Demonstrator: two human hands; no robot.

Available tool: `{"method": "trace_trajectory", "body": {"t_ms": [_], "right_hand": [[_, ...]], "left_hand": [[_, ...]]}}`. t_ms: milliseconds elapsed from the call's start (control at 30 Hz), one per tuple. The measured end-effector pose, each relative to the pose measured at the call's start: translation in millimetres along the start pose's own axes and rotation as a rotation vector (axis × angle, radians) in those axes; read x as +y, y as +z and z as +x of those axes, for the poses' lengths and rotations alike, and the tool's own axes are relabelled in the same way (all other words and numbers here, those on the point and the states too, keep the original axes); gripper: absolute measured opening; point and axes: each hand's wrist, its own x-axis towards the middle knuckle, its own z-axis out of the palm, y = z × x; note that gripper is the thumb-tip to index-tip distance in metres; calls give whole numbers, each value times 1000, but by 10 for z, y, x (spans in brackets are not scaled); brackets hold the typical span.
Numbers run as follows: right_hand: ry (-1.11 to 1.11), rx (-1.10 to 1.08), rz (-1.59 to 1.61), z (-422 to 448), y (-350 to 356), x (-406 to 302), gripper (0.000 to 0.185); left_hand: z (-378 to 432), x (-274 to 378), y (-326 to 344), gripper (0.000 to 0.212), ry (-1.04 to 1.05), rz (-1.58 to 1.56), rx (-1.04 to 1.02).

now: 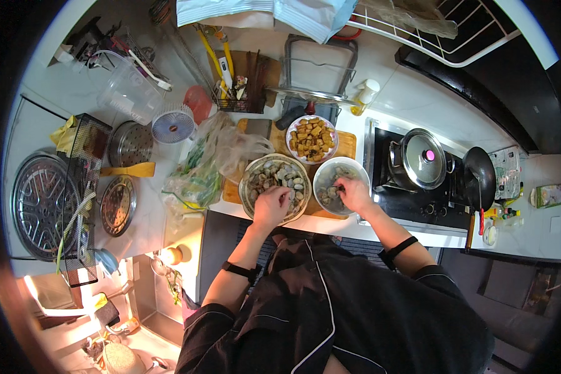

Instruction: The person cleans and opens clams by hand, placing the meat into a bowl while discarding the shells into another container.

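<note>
My left hand (272,205) is over the near side of a large patterned bowl (243,187) full of clams (287,175); its fingers are curled, and what lies between them cannot be made out. My right hand (354,194) reaches into a white bowl (365,170) of cloudy water and clams, its fingertips at a clam (333,191). Both bowls rest on a wooden cutting board (348,140). Behind them stands a floral-rimmed plate of browned, cubed food (312,139).
A gas stove (416,205) to the right bears a lidded steel pot (423,159) and a black wok (479,177). Plastic bags of green vegetables (201,163) lie left of the bowls. Further left are a wooden spatula (128,169) and steamer trays (44,205); a sink is at lower left.
</note>
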Motion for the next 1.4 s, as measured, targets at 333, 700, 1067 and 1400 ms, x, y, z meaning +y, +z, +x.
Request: {"method": "trace_trajectory", "body": {"t_ms": [333,700,1067,1400], "right_hand": [[-155,69,-76,-27,173,41,19],[-124,184,421,-179,44,219,23],[-77,193,740,-164,-71,4,31],[-196,-24,188,-106,19,54,34]], "left_hand": [[395,289,752,17,218,208,-288],[548,336,1169,26,192,270,-433],[649,300,871,21,190,-160,-267],[403,22,357,28,-230,-325,-228]]}}
